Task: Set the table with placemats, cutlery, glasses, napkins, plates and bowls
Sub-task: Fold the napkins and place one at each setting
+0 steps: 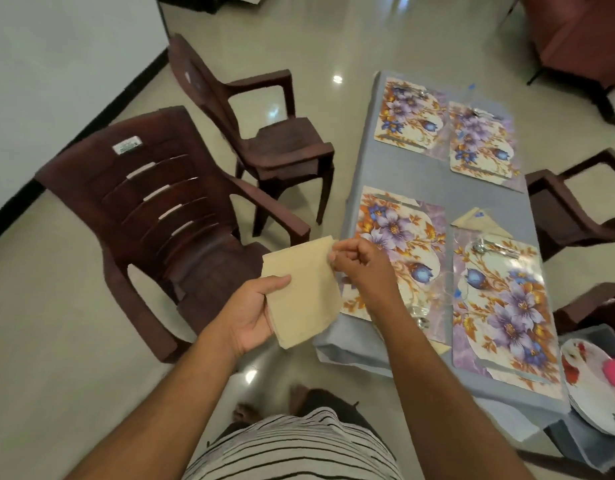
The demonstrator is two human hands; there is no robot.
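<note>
The left hand (252, 315) gripped the beige napkin (304, 292) while the right hand (359, 263) pinched its top corner, held short of the table (396, 174). A loose pinch could undo the fold.

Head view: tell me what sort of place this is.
Probably a dining area in a home. A table covered in grey holds four flowered placemats, brown plastic chairs stand around it on a shiny tiled floor, and both hands hold a beige napkin.
</note>
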